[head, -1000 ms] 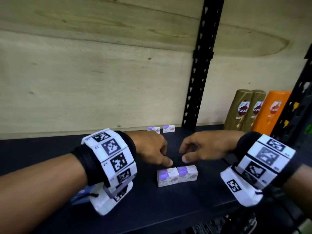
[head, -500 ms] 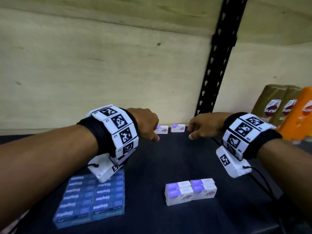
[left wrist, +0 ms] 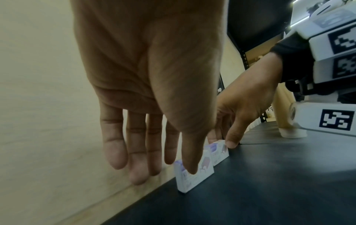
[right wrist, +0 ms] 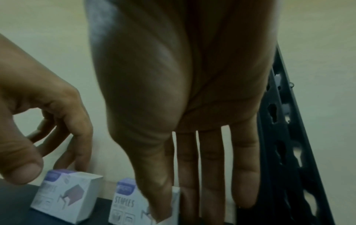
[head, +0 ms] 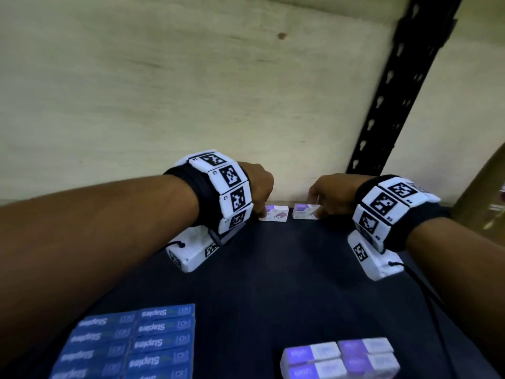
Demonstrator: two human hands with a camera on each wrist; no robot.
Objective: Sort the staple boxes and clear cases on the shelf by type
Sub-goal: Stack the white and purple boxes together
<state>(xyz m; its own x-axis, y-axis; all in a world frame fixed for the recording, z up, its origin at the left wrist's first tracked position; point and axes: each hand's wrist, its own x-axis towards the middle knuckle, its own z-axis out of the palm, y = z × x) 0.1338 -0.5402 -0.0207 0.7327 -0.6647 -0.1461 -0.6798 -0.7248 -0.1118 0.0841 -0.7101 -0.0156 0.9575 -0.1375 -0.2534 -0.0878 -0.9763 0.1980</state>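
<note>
Two small white-and-purple staple boxes stand at the back of the black shelf (head: 273, 283), against the wooden wall. My left hand (head: 259, 209) is over the left box (head: 276, 214). Its straight fingers (left wrist: 134, 167) hang behind the box and the thumb is in front, without a clear pinch. My right hand (head: 318, 207) pinches the right box (head: 303, 212), with the thumb across its front face (right wrist: 131, 204) and the fingers (right wrist: 210, 182) behind it. Blue staple boxes (head: 142, 340) lie grouped at the front left. More white-and-purple boxes (head: 338, 356) are stacked at the front right.
A black perforated upright (head: 396, 86) rises just right of my right hand. The edge of a golden bottle (head: 481, 187) shows at the far right. The wooden wall (head: 164, 105) closes off the back of the shelf.
Both hands have left the front white-and-purple stack and reached to the back wall, arriving at the two boxes there. The head view has tilted down, so the front groups show.
</note>
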